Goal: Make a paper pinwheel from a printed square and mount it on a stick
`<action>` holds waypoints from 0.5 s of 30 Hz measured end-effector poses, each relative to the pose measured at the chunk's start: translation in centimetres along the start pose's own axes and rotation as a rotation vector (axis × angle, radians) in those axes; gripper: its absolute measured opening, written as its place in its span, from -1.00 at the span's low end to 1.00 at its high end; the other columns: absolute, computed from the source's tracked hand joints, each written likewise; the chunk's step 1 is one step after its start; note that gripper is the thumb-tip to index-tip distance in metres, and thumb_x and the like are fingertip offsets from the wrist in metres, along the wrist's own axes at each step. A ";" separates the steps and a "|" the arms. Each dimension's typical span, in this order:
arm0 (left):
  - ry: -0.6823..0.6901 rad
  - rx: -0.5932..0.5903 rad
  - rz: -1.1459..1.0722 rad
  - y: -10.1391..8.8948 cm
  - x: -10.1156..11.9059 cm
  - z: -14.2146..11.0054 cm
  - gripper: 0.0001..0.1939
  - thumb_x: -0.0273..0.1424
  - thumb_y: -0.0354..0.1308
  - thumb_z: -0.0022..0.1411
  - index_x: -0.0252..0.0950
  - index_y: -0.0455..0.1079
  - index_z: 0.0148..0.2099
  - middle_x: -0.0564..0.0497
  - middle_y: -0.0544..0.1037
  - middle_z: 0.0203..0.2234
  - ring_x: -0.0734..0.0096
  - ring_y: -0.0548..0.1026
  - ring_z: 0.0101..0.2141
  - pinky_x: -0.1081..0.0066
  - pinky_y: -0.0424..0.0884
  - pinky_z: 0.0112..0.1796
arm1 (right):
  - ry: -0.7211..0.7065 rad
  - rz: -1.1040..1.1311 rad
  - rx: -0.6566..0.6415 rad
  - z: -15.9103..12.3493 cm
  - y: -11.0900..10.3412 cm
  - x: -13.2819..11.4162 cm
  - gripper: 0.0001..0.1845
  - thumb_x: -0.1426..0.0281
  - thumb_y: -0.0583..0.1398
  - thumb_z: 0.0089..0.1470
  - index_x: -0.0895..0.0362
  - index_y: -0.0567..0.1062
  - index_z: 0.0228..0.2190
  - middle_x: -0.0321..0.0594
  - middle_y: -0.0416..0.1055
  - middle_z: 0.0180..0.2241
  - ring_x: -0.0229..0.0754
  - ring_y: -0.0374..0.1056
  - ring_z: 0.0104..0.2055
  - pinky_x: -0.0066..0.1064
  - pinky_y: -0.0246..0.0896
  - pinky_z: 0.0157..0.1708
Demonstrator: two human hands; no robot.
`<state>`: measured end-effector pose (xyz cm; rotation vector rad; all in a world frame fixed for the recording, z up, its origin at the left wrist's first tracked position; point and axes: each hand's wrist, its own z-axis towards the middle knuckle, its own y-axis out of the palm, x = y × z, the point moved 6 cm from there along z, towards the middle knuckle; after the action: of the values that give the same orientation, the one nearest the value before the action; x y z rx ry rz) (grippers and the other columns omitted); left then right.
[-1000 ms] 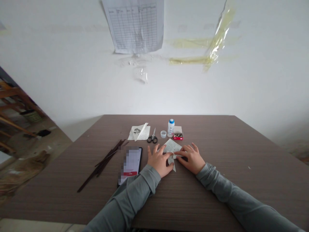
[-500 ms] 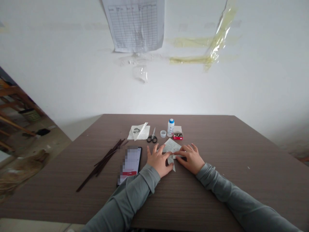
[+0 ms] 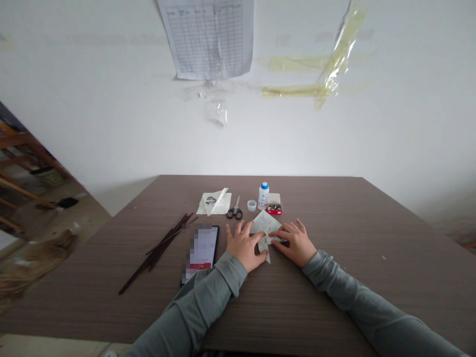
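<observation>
A piece of printed paper [image 3: 265, 221], cut and folded to a pointed shape with a narrow tail, lies on the table between my hands. My left hand [image 3: 243, 246] grips its left side, index fingertip near the middle and thumb by the tail, the other fingers spread. From the right, my right hand [image 3: 296, 244] holds the paper's edge between thumb and index finger. The fingertips of both hands nearly meet at the centre of the paper. Part of the sheet is hidden under the fingers.
Behind the paper stand a white bottle with blue cap [image 3: 264, 196], a small clear cup [image 3: 252, 205], a red box of small metal pieces [image 3: 274, 209], scissors [image 3: 234, 212] and more printed paper [image 3: 222, 203]. Dark thin sticks [image 3: 159, 252] and a phone [image 3: 204, 250] lie left.
The hands stay almost where they were on the paper. The paper's far corner has shifted slightly upward in view.
</observation>
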<state>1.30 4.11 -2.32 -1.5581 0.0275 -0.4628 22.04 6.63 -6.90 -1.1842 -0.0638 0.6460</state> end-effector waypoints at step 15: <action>0.013 -0.029 -0.025 -1.0 0.7 -0.4 -0.46 -0.30 0.63 0.54 0.07 0.85 0.48 -0.20 0.52 0.77 -0.63 0.38 0.74 -0.90 0.08 0.69 | -0.020 -0.044 -0.006 0.2 -0.7 -0.9 -0.69 0.18 0.37 0.57 -0.32 0.98 0.06 -0.08 0.82 -0.09 0.27 0.78 0.07 0.55 0.54 0.57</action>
<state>1.55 3.60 -1.13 -1.5851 0.0249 -0.4947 21.59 6.19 -5.94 -1.1793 -0.1090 0.6192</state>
